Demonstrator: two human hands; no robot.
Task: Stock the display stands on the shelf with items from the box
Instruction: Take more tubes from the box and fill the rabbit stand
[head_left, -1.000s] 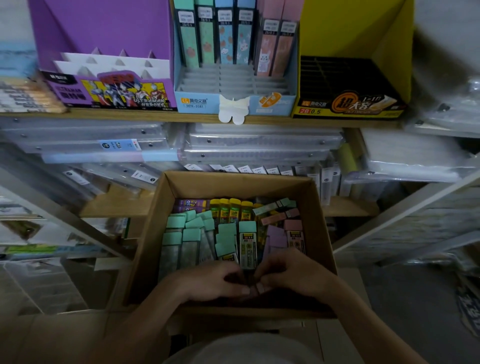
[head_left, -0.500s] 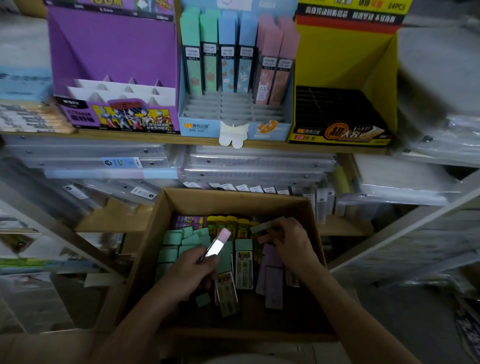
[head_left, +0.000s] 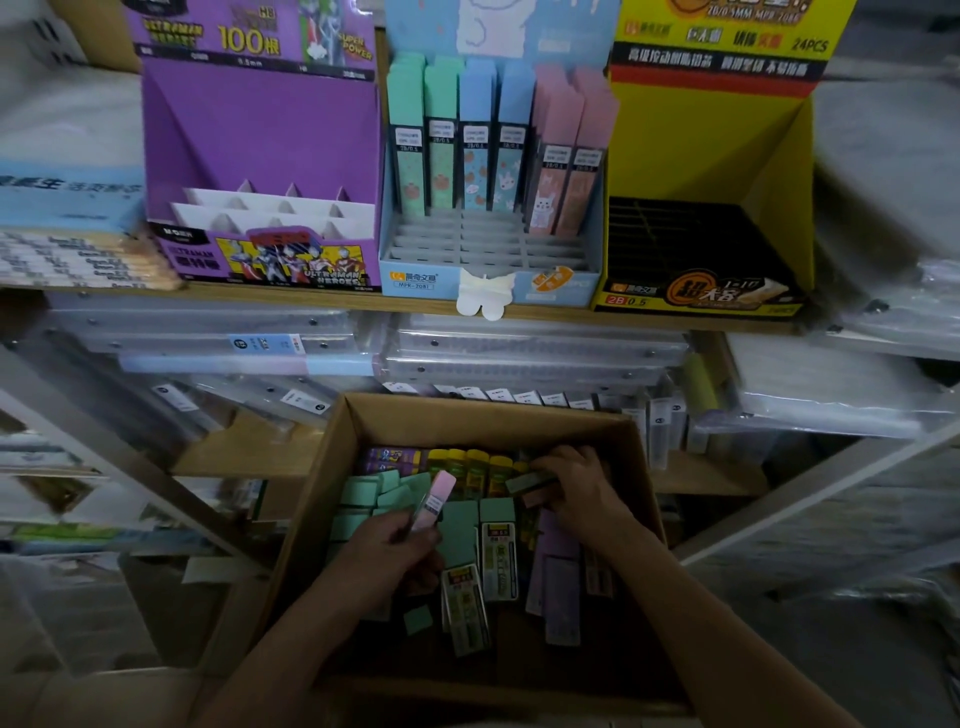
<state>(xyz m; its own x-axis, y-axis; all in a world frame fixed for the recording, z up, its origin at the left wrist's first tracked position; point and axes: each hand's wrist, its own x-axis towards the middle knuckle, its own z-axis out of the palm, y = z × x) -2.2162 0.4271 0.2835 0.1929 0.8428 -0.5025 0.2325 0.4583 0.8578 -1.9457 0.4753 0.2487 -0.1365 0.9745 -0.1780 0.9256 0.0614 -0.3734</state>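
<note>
A brown cardboard box (head_left: 332, 478) sits below the shelf, full of green, pink, purple and yellow lead cases. My left hand (head_left: 395, 551) holds a pink lead case (head_left: 435, 501) upright over the box. My right hand (head_left: 576, 486) is deeper in the box at its right side, fingers curled around a green and a pink case (head_left: 530, 486). On the shelf stand three displays: a purple stand (head_left: 260, 156), a blue stand (head_left: 493, 249) with green, blue and pink cases in its back row, and a yellow stand (head_left: 701, 145).
The wooden shelf edge (head_left: 311, 299) runs above the box. Clear plastic packs (head_left: 519, 353) are stacked beneath it. A white metal rack frame (head_left: 810, 499) slants at the right and more packaged stock lies at the left.
Both hands were together at the near end of the box. The left then lifted a pink case and the right reached to the far right of the box. The view tilted up.
</note>
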